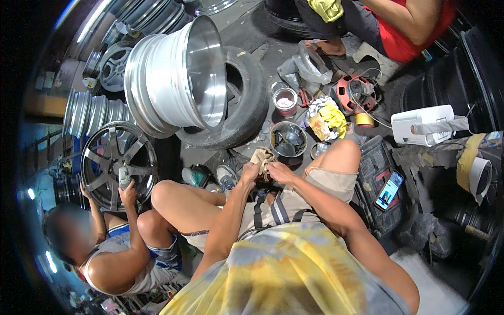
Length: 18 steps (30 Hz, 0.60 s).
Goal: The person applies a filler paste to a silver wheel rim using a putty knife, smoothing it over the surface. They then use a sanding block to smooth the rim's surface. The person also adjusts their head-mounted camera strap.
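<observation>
Both hands meet at the middle of the frame, just above the person's bent knees. Left hand (251, 172) and right hand (278, 172) are closed around a crumpled tan cloth (262, 156), each pinching a fold of it, so the cloth bunches up between the fingers. Just above the cloth a round metal bowl (287, 140) sits on the floor, holding dark scraps. Higher up stands a small white-filled cup (285, 100), and to the right of the bowl lies a yellow and white rag (326, 119). A large polished wheel rim (176, 79) leans on a black tyre (244, 100) in the upper left of the frame. At right of centre a phone (389, 190) with a lit screen rests on a black case (374, 168). In the lower left another person holds a small tool (124, 177) against a dark spoked wheel (118, 163).
</observation>
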Each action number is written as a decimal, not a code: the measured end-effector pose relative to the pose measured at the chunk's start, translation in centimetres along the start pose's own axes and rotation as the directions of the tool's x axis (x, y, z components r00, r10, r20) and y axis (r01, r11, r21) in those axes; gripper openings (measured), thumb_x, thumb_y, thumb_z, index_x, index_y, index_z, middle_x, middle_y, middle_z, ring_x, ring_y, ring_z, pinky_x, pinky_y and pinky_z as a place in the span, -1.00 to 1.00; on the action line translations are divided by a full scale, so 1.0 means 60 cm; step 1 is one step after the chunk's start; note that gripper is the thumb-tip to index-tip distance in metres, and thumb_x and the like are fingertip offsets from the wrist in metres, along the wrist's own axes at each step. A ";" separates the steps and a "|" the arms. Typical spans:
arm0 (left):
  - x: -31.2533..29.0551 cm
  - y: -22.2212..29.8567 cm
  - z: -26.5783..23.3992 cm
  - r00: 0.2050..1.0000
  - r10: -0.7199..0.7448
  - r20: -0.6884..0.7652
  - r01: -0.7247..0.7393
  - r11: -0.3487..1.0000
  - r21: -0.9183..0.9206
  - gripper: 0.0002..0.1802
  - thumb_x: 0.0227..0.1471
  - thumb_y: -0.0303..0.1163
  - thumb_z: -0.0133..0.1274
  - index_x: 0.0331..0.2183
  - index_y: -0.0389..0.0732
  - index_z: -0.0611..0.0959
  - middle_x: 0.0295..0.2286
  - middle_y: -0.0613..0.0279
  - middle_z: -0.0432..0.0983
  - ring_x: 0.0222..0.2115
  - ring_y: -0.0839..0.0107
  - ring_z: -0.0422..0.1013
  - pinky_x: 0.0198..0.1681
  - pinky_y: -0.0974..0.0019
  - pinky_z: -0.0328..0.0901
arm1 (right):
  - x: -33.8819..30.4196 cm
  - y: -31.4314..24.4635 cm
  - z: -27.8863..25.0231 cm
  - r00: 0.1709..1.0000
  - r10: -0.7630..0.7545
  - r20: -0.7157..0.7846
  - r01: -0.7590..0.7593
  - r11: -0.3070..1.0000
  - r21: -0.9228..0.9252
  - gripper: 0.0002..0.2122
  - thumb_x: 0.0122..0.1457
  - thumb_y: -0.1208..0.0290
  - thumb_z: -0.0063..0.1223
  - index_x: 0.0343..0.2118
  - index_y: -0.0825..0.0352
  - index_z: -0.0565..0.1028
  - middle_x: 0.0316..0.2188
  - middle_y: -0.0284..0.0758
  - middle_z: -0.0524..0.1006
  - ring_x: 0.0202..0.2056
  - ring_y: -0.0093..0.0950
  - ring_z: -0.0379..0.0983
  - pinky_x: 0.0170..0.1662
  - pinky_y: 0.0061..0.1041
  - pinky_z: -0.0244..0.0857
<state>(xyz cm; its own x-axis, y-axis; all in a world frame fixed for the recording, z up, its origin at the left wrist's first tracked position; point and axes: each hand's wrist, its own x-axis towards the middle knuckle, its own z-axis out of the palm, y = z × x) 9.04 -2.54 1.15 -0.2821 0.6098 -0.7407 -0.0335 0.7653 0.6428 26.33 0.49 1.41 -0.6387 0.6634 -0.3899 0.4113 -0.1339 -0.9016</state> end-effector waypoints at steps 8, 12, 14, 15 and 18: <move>0.032 -0.023 0.020 0.988 -0.072 -0.135 0.040 0.973 -0.225 -0.72 0.04 -0.32 0.21 -0.38 -0.40 0.67 -0.49 0.08 0.58 -0.52 0.28 0.50 -0.48 0.12 0.34 | 0.016 0.057 0.027 0.955 -0.296 0.005 0.272 0.869 -0.413 -0.68 0.31 0.30 -0.30 -0.32 0.46 0.47 -0.30 0.10 0.56 -0.24 0.06 0.51 -0.16 -0.01 0.34; 0.073 -0.047 -0.080 0.904 0.038 -0.425 0.005 0.995 0.101 -0.62 -0.05 -0.22 0.25 -0.35 -0.41 0.72 -0.38 -0.07 0.66 -0.36 0.13 0.60 -0.32 0.07 0.42 | -0.070 -0.037 0.018 0.989 -0.140 0.038 0.143 0.985 -0.093 -0.61 0.34 0.17 -0.24 -0.38 0.44 0.45 -0.43 0.11 0.53 -0.31 0.08 0.50 -0.22 -0.03 0.33; 0.084 -0.032 -0.089 0.898 0.205 -0.389 0.015 0.870 0.493 -0.54 -0.10 -0.16 0.27 -0.32 -0.42 0.73 -0.33 -0.19 0.66 -0.28 0.01 0.62 -0.23 0.04 0.44 | -0.076 -0.015 0.011 0.997 -0.048 -0.053 0.038 0.984 -0.172 -0.62 0.33 0.20 -0.25 -0.31 0.46 0.49 -0.33 0.17 0.55 -0.24 0.15 0.50 -0.10 0.03 0.34; 0.090 -0.023 -0.082 0.906 0.293 -0.305 -0.032 0.767 0.641 -0.50 -0.12 -0.11 0.27 -0.31 -0.42 0.73 -0.31 -0.26 0.64 -0.23 -0.05 0.60 -0.17 0.04 0.44 | -0.073 0.000 0.003 0.984 -0.039 -0.171 0.007 0.982 -0.187 -0.63 0.34 0.20 -0.25 -0.31 0.46 0.48 -0.34 0.18 0.55 -0.24 0.14 0.50 -0.09 0.03 0.34; 0.077 0.055 -0.082 0.988 0.148 -0.046 -0.032 0.488 0.872 -0.43 -0.22 -0.14 0.37 -0.27 -0.45 0.72 -0.24 -0.29 0.63 -0.14 -0.05 0.59 -0.05 0.07 0.46 | -0.057 -0.022 -0.039 0.973 -0.012 -0.232 -0.096 0.890 -0.445 -0.67 0.31 0.17 -0.07 -0.23 0.41 0.52 -0.28 0.08 0.57 -0.17 0.03 0.51 -0.05 -0.05 0.40</move>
<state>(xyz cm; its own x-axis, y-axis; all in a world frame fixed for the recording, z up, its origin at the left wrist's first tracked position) 2.88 1.82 0.81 -0.3277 0.7060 -0.6278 0.8291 0.5335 0.1672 29.52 0.10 4.37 -0.4750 0.8176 -0.3253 0.7166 0.1449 -0.6822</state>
